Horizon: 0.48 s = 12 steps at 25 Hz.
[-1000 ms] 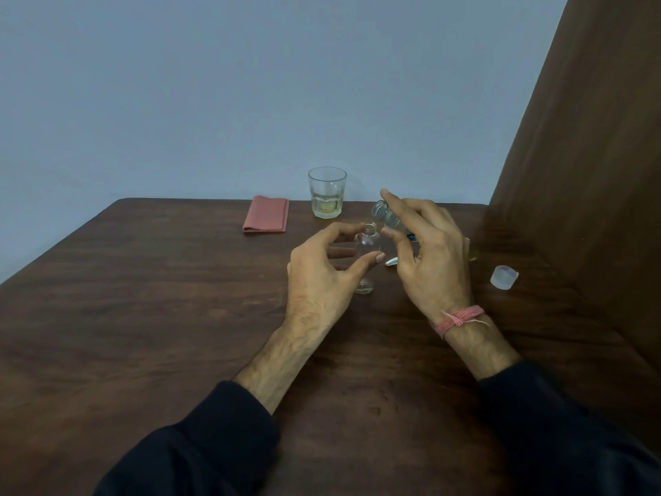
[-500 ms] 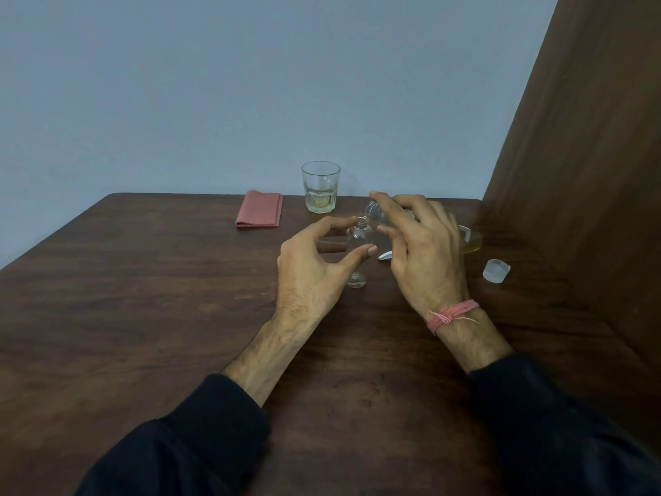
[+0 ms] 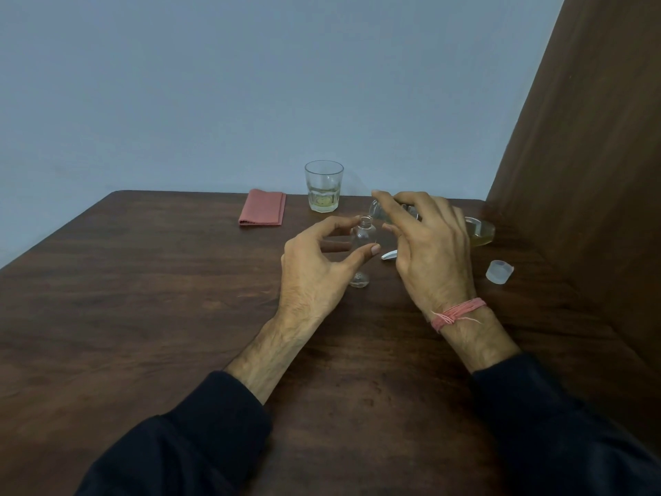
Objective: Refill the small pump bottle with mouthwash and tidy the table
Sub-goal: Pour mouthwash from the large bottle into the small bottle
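Observation:
A small clear bottle [image 3: 360, 241] stands uncapped on the dark wooden table [image 3: 161, 298]. My left hand [image 3: 314, 270] holds it between thumb and forefinger. In my right hand [image 3: 429, 252] is the clear mouthwash bottle [image 3: 481, 232], tipped nearly flat, with yellowish liquid pooled in its base to the right of the hand. Its open neck sits just above and to the right of the small bottle's mouth. My fingers hide most of its body. A white pump part [image 3: 389, 255] lies on the table between my hands.
A translucent cap [image 3: 498, 271] rests to the right of my right hand. At the back stand a drinking glass [image 3: 323, 186] with a little yellowish liquid and a folded pink cloth [image 3: 263, 208]. A brown wooden panel [image 3: 590, 173] walls the right side.
My right hand has brought the mouthwash bottle's neck down and left, closer to the small bottle's mouth. My left hand keeps its hold on the small bottle.

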Each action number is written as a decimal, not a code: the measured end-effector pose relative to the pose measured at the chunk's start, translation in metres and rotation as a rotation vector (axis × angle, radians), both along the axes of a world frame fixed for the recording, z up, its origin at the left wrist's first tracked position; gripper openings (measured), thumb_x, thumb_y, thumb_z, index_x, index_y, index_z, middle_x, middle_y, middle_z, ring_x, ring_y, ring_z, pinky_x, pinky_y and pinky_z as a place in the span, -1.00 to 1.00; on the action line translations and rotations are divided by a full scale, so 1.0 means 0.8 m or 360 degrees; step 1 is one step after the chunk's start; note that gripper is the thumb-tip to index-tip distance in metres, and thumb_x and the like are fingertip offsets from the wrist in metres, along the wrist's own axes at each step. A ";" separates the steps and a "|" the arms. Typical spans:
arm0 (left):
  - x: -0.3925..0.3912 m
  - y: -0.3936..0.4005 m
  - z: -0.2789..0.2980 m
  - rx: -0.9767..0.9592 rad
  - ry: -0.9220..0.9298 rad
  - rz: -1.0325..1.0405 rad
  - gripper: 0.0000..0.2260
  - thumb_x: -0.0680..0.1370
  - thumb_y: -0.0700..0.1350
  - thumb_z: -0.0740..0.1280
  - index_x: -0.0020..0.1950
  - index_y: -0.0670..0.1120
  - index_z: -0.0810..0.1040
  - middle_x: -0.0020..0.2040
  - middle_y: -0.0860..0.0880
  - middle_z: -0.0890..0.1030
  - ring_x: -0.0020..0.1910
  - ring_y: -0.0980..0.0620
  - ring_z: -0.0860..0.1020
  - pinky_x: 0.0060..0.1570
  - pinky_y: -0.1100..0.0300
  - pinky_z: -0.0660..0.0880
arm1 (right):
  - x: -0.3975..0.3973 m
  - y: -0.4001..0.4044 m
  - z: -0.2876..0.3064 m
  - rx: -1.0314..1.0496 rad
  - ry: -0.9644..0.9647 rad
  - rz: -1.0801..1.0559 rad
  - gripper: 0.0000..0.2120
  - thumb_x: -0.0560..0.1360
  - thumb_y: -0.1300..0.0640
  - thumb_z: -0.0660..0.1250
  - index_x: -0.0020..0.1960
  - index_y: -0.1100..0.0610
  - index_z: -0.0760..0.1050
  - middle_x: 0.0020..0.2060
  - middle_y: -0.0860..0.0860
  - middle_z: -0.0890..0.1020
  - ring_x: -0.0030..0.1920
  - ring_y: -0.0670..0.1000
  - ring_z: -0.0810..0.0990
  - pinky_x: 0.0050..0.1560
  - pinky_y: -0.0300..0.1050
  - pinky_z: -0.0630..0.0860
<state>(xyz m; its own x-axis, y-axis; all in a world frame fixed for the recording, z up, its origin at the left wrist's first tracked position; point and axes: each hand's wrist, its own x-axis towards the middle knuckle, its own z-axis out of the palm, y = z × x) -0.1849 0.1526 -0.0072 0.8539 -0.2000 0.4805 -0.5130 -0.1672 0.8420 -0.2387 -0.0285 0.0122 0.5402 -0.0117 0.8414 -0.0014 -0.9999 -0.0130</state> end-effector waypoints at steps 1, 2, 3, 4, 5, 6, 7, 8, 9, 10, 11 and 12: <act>0.000 0.000 0.000 0.0001 -0.0001 0.0000 -0.58 0.47 0.20 0.72 0.29 0.20 0.77 0.15 0.25 0.79 0.07 0.25 0.78 0.11 0.01 0.77 | 0.000 0.000 0.000 -0.0011 0.0001 -0.0011 -0.32 0.50 0.35 0.50 0.56 -0.02 0.50 0.24 0.04 0.63 0.24 0.13 0.55 0.23 0.19 0.53; 0.000 0.000 0.000 0.0002 -0.0004 0.0000 -0.58 0.47 0.19 0.72 0.29 0.20 0.77 0.15 0.25 0.79 0.06 0.25 0.78 0.11 0.01 0.77 | 0.000 0.001 0.001 -0.0022 -0.0001 -0.0020 -0.32 0.50 0.34 0.51 0.56 -0.02 0.50 0.24 0.05 0.63 0.24 0.14 0.56 0.24 0.20 0.53; -0.001 0.000 0.000 0.0002 -0.0006 0.0001 -0.58 0.47 0.19 0.72 0.29 0.19 0.77 0.15 0.24 0.79 0.06 0.25 0.78 0.10 0.01 0.77 | 0.000 0.000 0.001 -0.0031 -0.0002 -0.0027 -0.32 0.50 0.34 0.52 0.56 -0.02 0.50 0.24 0.05 0.63 0.24 0.15 0.57 0.24 0.20 0.53; -0.001 0.000 0.000 0.0002 -0.0006 0.0001 -0.58 0.47 0.19 0.72 0.29 0.19 0.77 0.15 0.24 0.79 0.06 0.25 0.78 0.10 0.01 0.77 | 0.000 0.000 0.001 -0.0040 -0.0001 -0.0035 -0.31 0.50 0.34 0.53 0.57 -0.01 0.50 0.24 0.06 0.63 0.24 0.15 0.57 0.25 0.21 0.54; -0.001 0.001 0.000 0.0002 -0.0004 0.0002 -0.57 0.47 0.19 0.72 0.29 0.18 0.77 0.15 0.24 0.79 0.06 0.25 0.78 0.10 0.01 0.77 | 0.000 0.000 0.002 -0.0048 0.0000 -0.0041 -0.31 0.50 0.34 0.53 0.57 -0.01 0.50 0.24 0.06 0.64 0.24 0.16 0.58 0.25 0.21 0.54; -0.001 0.001 0.000 0.0005 -0.0003 0.0003 -0.57 0.47 0.19 0.72 0.30 0.18 0.77 0.16 0.23 0.79 0.06 0.25 0.78 0.10 0.01 0.77 | 0.000 0.000 0.002 -0.0054 0.0000 -0.0046 -0.31 0.50 0.34 0.54 0.57 -0.01 0.50 0.24 0.07 0.64 0.25 0.16 0.58 0.26 0.22 0.53; -0.001 0.000 0.000 0.0010 -0.0004 0.0006 -0.57 0.47 0.19 0.72 0.30 0.18 0.77 0.16 0.23 0.79 0.06 0.25 0.78 0.09 0.02 0.77 | -0.001 0.001 0.002 -0.0057 -0.0001 -0.0049 -0.32 0.50 0.33 0.53 0.57 -0.01 0.50 0.24 0.06 0.64 0.25 0.16 0.58 0.26 0.21 0.53; -0.002 0.000 0.000 0.0013 -0.0006 0.0010 -0.56 0.46 0.19 0.72 0.30 0.18 0.77 0.16 0.23 0.79 0.06 0.25 0.78 0.09 0.03 0.77 | -0.001 0.001 0.003 -0.0057 -0.0001 -0.0047 -0.32 0.51 0.33 0.52 0.57 -0.01 0.50 0.24 0.06 0.64 0.25 0.16 0.57 0.26 0.21 0.52; -0.002 0.000 0.001 0.0015 -0.0007 0.0013 -0.56 0.46 0.19 0.72 0.30 0.17 0.77 0.16 0.22 0.79 0.05 0.26 0.78 0.09 0.04 0.77 | -0.001 0.001 0.003 -0.0057 0.0001 -0.0046 -0.33 0.51 0.33 0.52 0.57 -0.01 0.50 0.24 0.06 0.64 0.25 0.16 0.57 0.26 0.21 0.52; -0.002 0.000 0.001 0.0018 -0.0007 0.0015 -0.56 0.46 0.19 0.72 0.31 0.17 0.77 0.17 0.22 0.79 0.05 0.26 0.78 0.09 0.04 0.77 | -0.001 0.001 0.003 -0.0060 0.0004 -0.0046 -0.33 0.51 0.33 0.51 0.57 -0.01 0.50 0.24 0.06 0.64 0.26 0.16 0.57 0.27 0.21 0.51; -0.003 0.000 0.002 0.0022 -0.0010 0.0016 -0.55 0.47 0.18 0.72 0.31 0.17 0.77 0.17 0.22 0.79 0.05 0.27 0.78 0.09 0.06 0.77 | -0.002 0.001 0.004 -0.0068 0.0009 -0.0052 -0.33 0.52 0.33 0.51 0.57 -0.01 0.50 0.25 0.06 0.64 0.26 0.16 0.57 0.28 0.21 0.50; -0.003 0.000 0.002 0.0027 -0.0015 0.0015 -0.55 0.47 0.18 0.72 0.32 0.16 0.77 0.18 0.22 0.79 0.06 0.27 0.78 0.10 0.07 0.77 | -0.002 0.001 0.004 -0.0076 0.0015 -0.0062 -0.33 0.52 0.32 0.51 0.58 -0.01 0.49 0.25 0.07 0.64 0.27 0.16 0.57 0.29 0.21 0.50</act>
<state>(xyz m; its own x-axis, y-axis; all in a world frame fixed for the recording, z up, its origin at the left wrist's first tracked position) -0.1869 0.1524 -0.0056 0.8512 -0.2000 0.4852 -0.5192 -0.1861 0.8342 -0.2404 -0.0277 0.0152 0.5478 0.0075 0.8365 -0.0401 -0.9986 0.0352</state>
